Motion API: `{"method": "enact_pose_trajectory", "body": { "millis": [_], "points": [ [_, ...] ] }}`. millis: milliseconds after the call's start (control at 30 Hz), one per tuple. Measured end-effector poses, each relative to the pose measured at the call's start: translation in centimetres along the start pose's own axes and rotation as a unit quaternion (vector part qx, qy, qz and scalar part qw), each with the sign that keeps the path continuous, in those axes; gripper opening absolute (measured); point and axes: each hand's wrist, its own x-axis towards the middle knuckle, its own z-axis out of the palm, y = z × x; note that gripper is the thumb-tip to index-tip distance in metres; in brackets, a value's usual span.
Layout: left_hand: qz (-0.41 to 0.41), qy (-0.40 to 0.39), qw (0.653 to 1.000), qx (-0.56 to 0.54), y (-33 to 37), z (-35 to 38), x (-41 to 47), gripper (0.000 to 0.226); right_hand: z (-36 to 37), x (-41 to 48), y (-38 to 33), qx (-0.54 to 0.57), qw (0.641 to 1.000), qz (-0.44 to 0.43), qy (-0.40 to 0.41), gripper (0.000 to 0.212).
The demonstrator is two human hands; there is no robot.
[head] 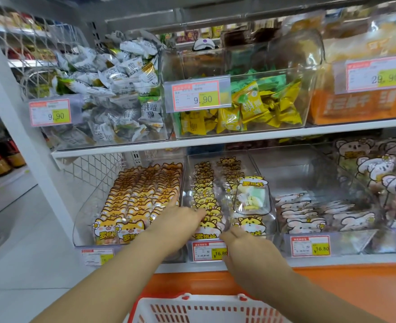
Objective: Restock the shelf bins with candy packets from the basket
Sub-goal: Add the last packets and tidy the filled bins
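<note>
Reaching into the middle bin on the low shelf, the left hand lies flat with straight fingers on a row of candy packets. The right hand is at the front edge of the same bin, touching a packet. I cannot tell if it holds anything. The red and white basket sits below the shelf.

left hand: fingers straight, reaching into middle bin, tips on the front candy packets
right hand: at the bin's front lip, beside price tag; finger curl unclear
loose packet: lying flat on the right row
basket: bottom edge, below both arms
</note>
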Motion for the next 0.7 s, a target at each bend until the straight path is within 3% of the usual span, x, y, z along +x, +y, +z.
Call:
{"method": "enact_pose_trajectory", "body": {
  "millis": [167, 433, 700],
  "points": [
    [0.001, -0.008, 0.999, -0.038, -0.3, -0.4, 0.0, 0.045, 0.0, 0.7, -0.1, 0.059, 0.998, -0.006, -0.036, 0.048],
    [-0.008, -0.078, 0.997, -0.021, 0.2, -1.2, 0.9, 0.043, -0.5, 3.0, 0.4, 0.113, 0.990, -0.003, -0.082, 0.040],
    [-0.002, -0.027, 0.998, 0.057, 0.8, 0.1, 1.3, 0.039, -0.4, 2.8, -0.1, 0.085, 0.992, -0.023, -0.087, 0.049]
  ]
}}
